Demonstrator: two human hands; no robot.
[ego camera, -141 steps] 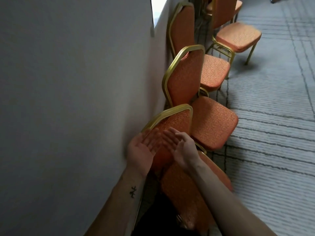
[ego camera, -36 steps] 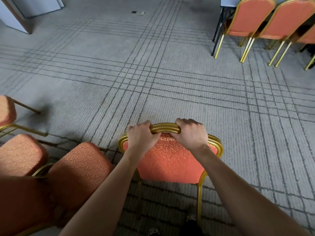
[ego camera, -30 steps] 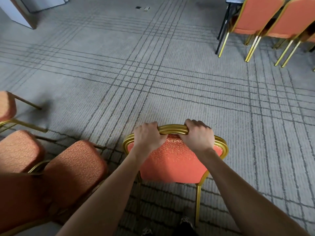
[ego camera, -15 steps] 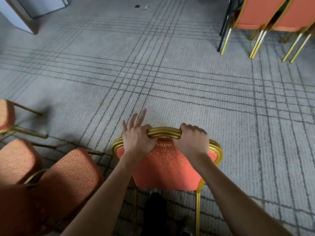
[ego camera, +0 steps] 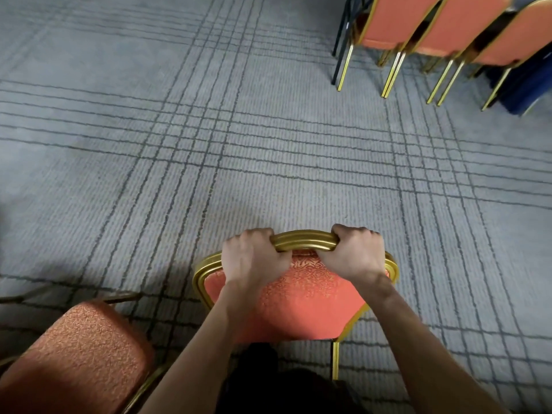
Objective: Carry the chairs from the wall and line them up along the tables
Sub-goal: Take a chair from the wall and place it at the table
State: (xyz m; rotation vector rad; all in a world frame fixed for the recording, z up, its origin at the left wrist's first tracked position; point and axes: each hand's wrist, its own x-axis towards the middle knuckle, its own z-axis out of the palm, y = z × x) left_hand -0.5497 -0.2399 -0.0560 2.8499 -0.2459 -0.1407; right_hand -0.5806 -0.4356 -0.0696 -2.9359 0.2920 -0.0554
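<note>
Grey carpet [ego camera: 268, 144] with dark crossing lines fills the floor. Nearest the viewer, an orange chair [ego camera: 298, 297] with a gold metal frame is gripped along its top rail by the left hand [ego camera: 251, 258] and right hand [ego camera: 355, 252], fingers curled over. It looks rigid and moderately heavy. Three matching chairs [ego camera: 448, 22] stand far right, another seat [ego camera: 77, 354] near left

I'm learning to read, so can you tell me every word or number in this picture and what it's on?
There are none to read.
The held chair shows only swirly gold patterns on its orange back, not letters.
The carpet has plain dark lines.
The row of chairs at top right and the seat at lower left carry no labels that show.
</note>
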